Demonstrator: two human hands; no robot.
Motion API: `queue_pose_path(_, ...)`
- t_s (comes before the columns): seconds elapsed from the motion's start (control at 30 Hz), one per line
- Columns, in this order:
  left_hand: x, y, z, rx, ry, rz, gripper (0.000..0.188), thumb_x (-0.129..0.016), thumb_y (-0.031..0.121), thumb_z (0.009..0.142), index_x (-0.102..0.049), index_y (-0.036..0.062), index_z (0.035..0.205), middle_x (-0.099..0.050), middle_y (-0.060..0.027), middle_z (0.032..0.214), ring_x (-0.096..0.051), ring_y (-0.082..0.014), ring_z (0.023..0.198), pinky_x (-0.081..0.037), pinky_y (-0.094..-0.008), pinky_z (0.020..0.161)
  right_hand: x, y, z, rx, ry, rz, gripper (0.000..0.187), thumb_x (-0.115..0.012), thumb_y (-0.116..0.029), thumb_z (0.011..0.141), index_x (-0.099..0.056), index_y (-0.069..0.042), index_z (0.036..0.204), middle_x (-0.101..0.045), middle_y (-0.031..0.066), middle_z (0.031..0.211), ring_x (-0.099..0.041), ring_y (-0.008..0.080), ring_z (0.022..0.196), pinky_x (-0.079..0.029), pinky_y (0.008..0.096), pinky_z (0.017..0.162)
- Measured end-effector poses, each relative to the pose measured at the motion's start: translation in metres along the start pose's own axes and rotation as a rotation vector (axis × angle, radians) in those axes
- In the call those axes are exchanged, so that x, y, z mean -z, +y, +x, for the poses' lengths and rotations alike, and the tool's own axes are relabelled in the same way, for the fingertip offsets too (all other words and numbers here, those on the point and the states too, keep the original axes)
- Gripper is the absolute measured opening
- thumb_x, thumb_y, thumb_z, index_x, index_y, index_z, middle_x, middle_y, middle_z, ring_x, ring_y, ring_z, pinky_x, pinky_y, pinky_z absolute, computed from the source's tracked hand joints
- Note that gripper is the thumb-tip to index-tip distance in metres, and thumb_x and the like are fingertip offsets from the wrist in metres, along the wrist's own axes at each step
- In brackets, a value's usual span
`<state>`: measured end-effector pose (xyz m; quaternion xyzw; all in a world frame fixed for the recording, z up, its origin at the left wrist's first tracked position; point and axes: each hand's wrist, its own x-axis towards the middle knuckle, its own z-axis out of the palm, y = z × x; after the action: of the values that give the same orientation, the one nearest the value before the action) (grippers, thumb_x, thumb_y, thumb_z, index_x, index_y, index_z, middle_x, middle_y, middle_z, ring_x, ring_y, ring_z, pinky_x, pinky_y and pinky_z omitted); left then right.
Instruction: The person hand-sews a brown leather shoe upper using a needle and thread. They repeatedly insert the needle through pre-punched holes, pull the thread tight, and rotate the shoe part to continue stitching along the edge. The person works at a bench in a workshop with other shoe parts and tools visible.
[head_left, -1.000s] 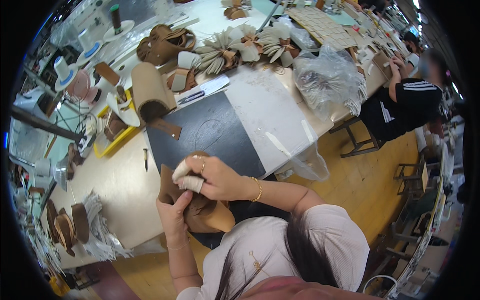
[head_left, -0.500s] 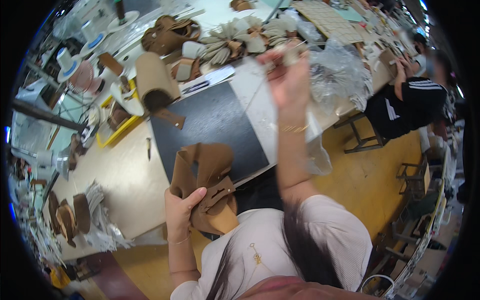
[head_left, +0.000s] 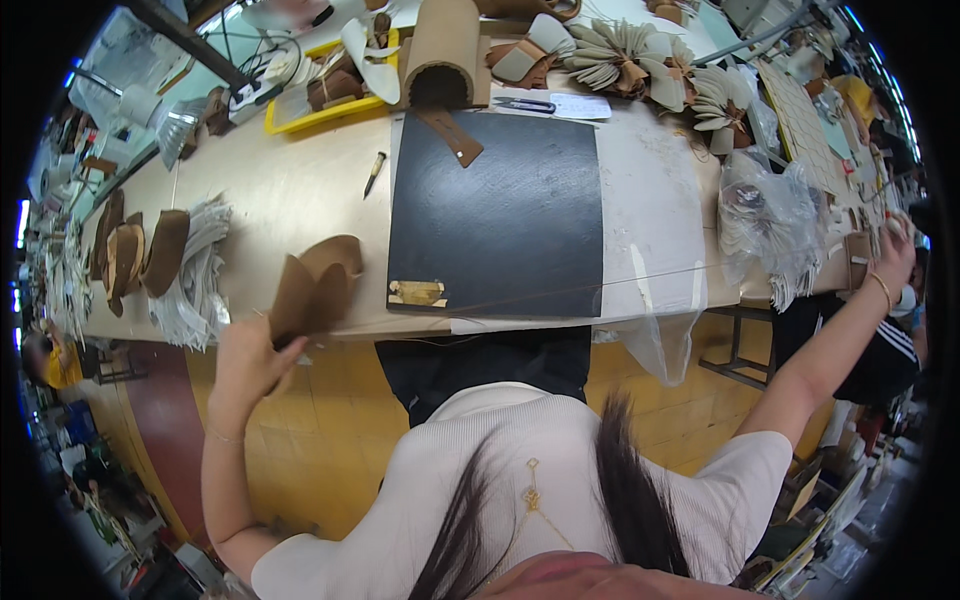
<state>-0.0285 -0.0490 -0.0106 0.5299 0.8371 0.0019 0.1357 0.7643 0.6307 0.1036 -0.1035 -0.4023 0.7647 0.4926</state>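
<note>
My left hand point(head_left: 250, 362) is closed round a curved brown leather piece point(head_left: 318, 288), held at the table's front edge, left of the black mat point(head_left: 500, 215). A thin brown thread point(head_left: 650, 278) stretches across the mat's near edge toward my right hand point(head_left: 893, 252). That hand is at the far right, arm fully extended, its fingers closed on the thread; a small pale thing shows at the fingertips, too small to name. A brown leather strap point(head_left: 452, 138) lies over the mat's far edge.
A brown leather cylinder point(head_left: 447, 50) stands behind the mat, beside a yellow tray point(head_left: 330, 118). Snips point(head_left: 525, 104) and a small pointed tool point(head_left: 375, 172) lie on the table. A plastic bag point(head_left: 765, 215) sits right; a co-worker's striped sleeve point(head_left: 895, 325) is near my right arm.
My right hand has swung far out to the right. My left hand has moved left with the leather piece, away from my chest. The head view has turned, levelling the table.
</note>
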Motion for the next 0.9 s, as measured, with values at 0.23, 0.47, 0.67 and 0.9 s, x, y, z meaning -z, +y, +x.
queue_pose_path(0.23,-0.027,-0.066,-0.016,0.168,0.195,0.11,0.029,-0.072,0.018,0.075,-0.062,0.0029,0.098,-0.064,-0.0181,0.082,-0.062,-0.0374,0.076,-0.048,-0.0434,0.064,0.015,-0.095,-0.007,0.127,0.321,-0.339,0.003,-0.048,-0.003,0.093,-0.048,0.0,0.093,-0.046,0.0054,0.076,-0.042,0.0137,0.059,-0.04,0.023,0.056)
queue_pose_path(0.47,-0.062,-0.086,-0.012,0.222,0.21,-0.016,0.04,-0.071,0.011,0.074,-0.061,0.0045,0.112,-0.064,-0.0204,0.095,-0.063,-0.0368,0.083,-0.049,-0.0399,0.071,0.029,-0.066,0.013,0.08,0.322,-0.6,0.01,-0.047,-0.005,0.095,-0.049,-0.005,0.086,-0.042,0.0011,0.068,-0.036,0.0118,0.053,-0.035,0.0222,0.048)
queue_pose_path(0.67,-0.047,-0.062,0.005,0.468,0.247,-1.072,0.038,-0.073,0.011,0.079,-0.06,-0.0046,0.111,-0.068,-0.0154,0.102,-0.067,-0.0238,0.087,-0.052,-0.0323,0.074,-0.066,0.13,0.006,0.347,0.626,-0.889,0.018,-0.056,-0.015,0.095,-0.06,-0.005,0.109,-0.06,0.0053,0.077,-0.048,0.0067,0.057,-0.038,0.0182,0.045)
queue_pose_path(0.9,-0.028,0.026,0.03,0.389,0.239,-1.919,0.032,-0.07,0.012,0.083,-0.06,-0.0032,0.11,-0.066,-0.0125,0.102,-0.065,-0.0185,0.089,-0.055,-0.0312,0.079,-0.323,0.451,-0.06,-0.017,0.007,-1.046,0.021,-0.055,-0.017,0.095,-0.058,-0.006,0.113,-0.063,0.0051,0.072,-0.053,0.0065,0.049,-0.04,0.0193,0.041)
